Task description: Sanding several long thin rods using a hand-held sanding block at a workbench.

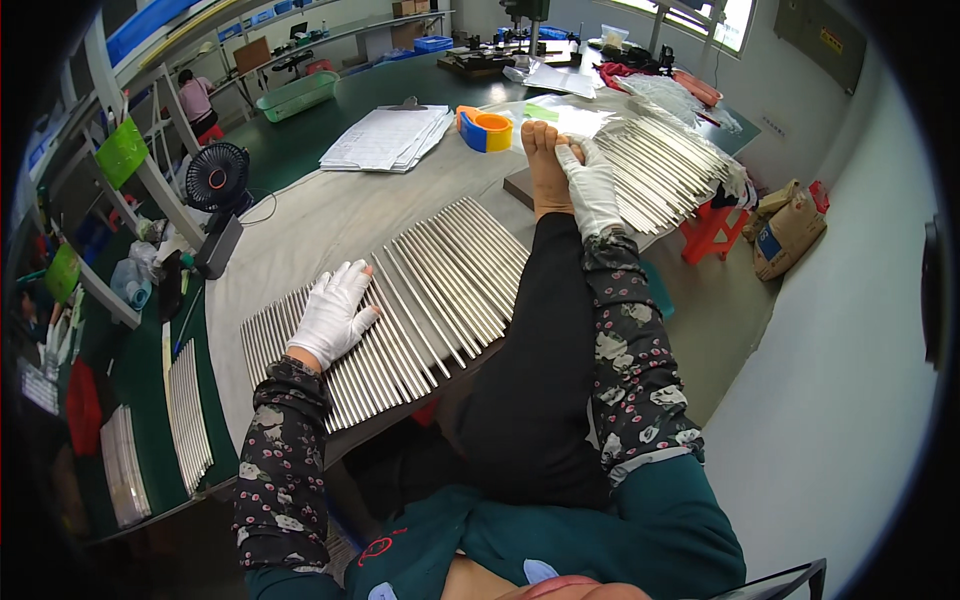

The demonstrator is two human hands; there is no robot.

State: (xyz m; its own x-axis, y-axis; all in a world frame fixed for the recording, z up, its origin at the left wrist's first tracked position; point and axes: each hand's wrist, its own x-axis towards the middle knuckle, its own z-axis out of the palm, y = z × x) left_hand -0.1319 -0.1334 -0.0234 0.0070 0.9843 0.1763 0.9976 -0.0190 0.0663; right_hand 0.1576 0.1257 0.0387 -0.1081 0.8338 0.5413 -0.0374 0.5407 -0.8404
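My left hand (337,312), in a white glove with bare fingertips, lies flat on a row of thin silvery metal rods (460,265). Its fingers are stretched out, pressing on the left part of the row, and a narrow gap splits the rods to its right. My right hand (592,185), gloved the same way, closes against the toes of my bare foot (548,180), which is propped up at the table's edge. Part of its grip is hidden behind the hand's back. A second spread of metal rods (660,165) lies just right of that hand.
A yellow and blue tape roll (487,132) and a paper stack (388,138) lie beyond the rods. On the left stand a black fan (217,178) and more rod bundles (187,415). A red stool (712,232) and brown sack (790,235) are at right. One person (196,102) sits far off.
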